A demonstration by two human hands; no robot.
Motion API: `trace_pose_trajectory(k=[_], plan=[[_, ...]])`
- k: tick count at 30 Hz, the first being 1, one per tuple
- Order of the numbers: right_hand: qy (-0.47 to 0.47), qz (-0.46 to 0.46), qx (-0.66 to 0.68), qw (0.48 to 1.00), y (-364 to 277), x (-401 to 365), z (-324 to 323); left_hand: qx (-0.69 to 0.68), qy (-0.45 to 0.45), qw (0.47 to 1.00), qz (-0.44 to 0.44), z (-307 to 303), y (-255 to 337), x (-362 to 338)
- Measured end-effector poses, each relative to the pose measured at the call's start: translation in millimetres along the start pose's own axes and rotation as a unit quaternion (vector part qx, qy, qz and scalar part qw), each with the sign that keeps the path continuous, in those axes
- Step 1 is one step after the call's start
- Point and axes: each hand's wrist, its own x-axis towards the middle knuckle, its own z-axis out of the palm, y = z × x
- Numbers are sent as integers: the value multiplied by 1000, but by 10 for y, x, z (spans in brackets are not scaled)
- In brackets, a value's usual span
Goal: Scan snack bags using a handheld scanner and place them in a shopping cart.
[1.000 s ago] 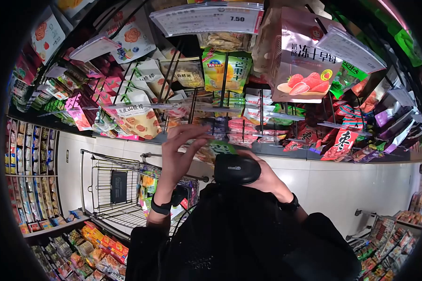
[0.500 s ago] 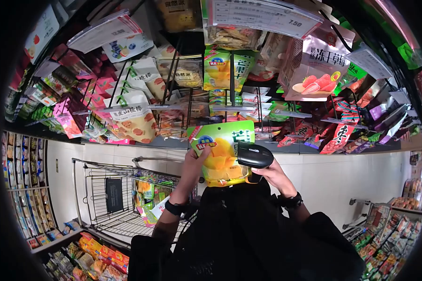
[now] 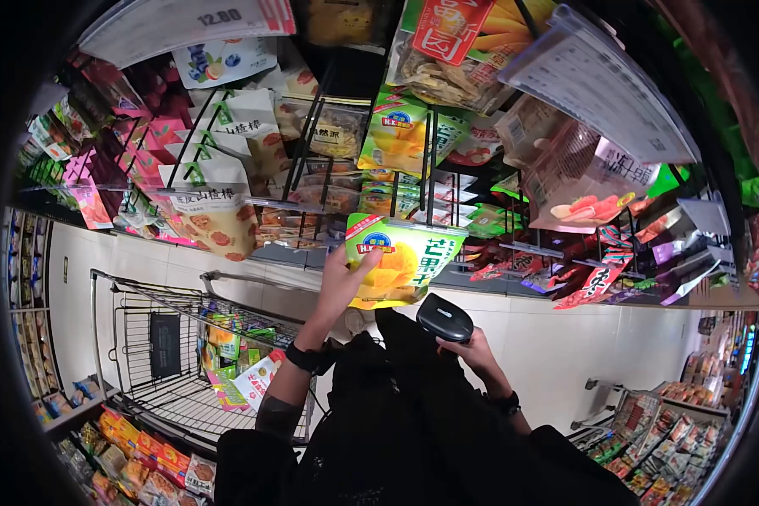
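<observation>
My left hand (image 3: pixel 342 281) grips the left side of a green and yellow snack pouch (image 3: pixel 405 261), its thumb over the front. The pouch is upright with its printed face towards me, just below the hanging rack. Lower and to the right, my right hand (image 3: pixel 478 352) is closed on a black handheld scanner (image 3: pixel 445 319), whose rounded head points up and left. The scanner and the pouch are apart. A similar green and yellow pouch (image 3: pixel 395 135) hangs on a hook above.
Hooks with bagged snacks (image 3: pixel 219 207) and price tags (image 3: pixel 599 84) span the top. A wire shopping cart (image 3: pixel 135 337) holding several packets stands at the left. Another cart (image 3: pixel 607 405) is at the lower right, near bins of packets (image 3: pixel 675 438).
The scanner has moved down and right, off the pouch, with my right hand. My left hand has shifted slightly up with the pouch. The view has turned, and the price tags look closer.
</observation>
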Motion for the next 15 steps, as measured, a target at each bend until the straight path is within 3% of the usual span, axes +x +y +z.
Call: trace_pose_trajectory(k=[6,9,15], plan=[[-31,-69,-26,997,19,239,-71,-25,-8,999,-26,99,96,102],[-15,-46,30,998,-77,297,-64,-32,3,999,-16,139,115,129],[-20,-10,19,1000,-71,378,-117,-20,20,1000,-7,160,159,155]])
